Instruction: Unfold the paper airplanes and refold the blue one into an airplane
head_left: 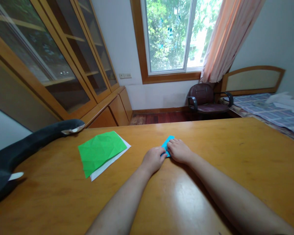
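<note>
A small piece of folded blue paper lies on the wooden table, partly covered by both hands. My left hand is closed on its near left side, thumb and fingers at the paper's lower edge. From the right, my right hand rests on the paper with its fingers curled over it. The paper's middle and right side are hidden under the fingers. Left of my hands, a creased green sheet lies on top of a white sheet.
The wooden table spreads around my hands. A dark stuffed toy with white patches lies along its left side. Beyond the table are a glass-fronted cabinet, a brown armchair, a window and a bed.
</note>
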A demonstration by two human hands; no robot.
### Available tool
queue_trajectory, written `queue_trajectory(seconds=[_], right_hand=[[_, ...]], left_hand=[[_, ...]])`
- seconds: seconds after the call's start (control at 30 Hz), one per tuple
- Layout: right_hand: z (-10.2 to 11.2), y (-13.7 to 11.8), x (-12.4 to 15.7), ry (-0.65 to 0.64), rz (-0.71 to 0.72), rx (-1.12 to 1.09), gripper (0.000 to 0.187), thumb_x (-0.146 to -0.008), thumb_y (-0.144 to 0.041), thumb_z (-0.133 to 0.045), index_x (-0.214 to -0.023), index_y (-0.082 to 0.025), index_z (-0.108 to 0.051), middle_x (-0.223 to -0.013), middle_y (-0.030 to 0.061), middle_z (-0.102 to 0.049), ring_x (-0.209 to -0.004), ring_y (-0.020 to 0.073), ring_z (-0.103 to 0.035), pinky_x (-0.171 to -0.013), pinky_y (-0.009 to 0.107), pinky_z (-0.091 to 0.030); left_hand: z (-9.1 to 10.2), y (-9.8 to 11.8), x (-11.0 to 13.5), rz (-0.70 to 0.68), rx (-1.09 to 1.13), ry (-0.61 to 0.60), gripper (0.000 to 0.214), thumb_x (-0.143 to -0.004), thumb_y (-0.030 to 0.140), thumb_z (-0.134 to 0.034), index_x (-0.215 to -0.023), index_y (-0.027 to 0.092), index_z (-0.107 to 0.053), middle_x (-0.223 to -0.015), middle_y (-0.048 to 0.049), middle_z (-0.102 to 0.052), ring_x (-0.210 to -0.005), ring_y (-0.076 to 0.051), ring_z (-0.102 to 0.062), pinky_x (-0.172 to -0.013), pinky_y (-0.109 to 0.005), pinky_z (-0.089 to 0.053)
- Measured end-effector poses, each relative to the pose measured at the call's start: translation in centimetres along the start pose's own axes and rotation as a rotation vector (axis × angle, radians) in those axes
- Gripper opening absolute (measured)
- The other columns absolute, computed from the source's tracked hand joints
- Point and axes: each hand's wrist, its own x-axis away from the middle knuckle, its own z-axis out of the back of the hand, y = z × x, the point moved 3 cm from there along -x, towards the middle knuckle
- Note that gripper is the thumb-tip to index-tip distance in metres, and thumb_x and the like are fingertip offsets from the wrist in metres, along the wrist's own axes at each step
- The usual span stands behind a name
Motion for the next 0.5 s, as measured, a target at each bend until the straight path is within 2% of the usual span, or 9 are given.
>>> queue_trajectory(seconds=[0.2, 0.37, 0.5], right_hand=[[-0.33, 0.10, -0.25, 0.013, -0.011, 0.016, 0.026, -0.097, -0.031, -0.041, -0.097, -0.016, -0.063, -0.104, 0.0123, -0.065, -0.099, 0.0240, -0.055, -0.083, 0.033, -0.036], [-0.46, 0.24, -0.41, 0.021, -0.029, 0.024, 0.025, -0.097, -0.029, -0.041, -0.096, -0.017, -0.063, -0.104, 0.0116, -0.066, -0.099, 0.0239, -0.056, -0.081, 0.033, -0.036], [-0.43, 0.28, -0.40, 0.023, -0.039, 0.025, 0.025, -0.097, -0.028, -0.042, -0.096, -0.016, -0.063, -0.104, 0.0118, -0.066, -0.100, 0.0240, -0.056, -0.081, 0.032, -0.037]], left_hand=[[0.13, 0.04, -0.08, 0.007, -0.073, -0.037, 0.023, -0.093, 0.035, -0.052, -0.085, 0.022, -0.069, -0.088, -0.0035, -0.070, -0.082, -0.019, -0.063, -0.074, -0.027, -0.046], [0.15, 0.15, 0.20, -0.082, -0.059, -0.054, 0.027, -0.094, 0.035, -0.048, -0.090, 0.022, -0.072, -0.098, -0.0052, -0.072, -0.092, -0.020, -0.064, -0.085, -0.030, -0.048], [0.11, 0.19, 0.29, -0.095, -0.089, -0.062, 0.027, -0.094, 0.031, -0.048, -0.092, 0.022, -0.074, -0.103, -0.0056, -0.072, -0.097, -0.021, -0.065, -0.089, -0.032, -0.048]])
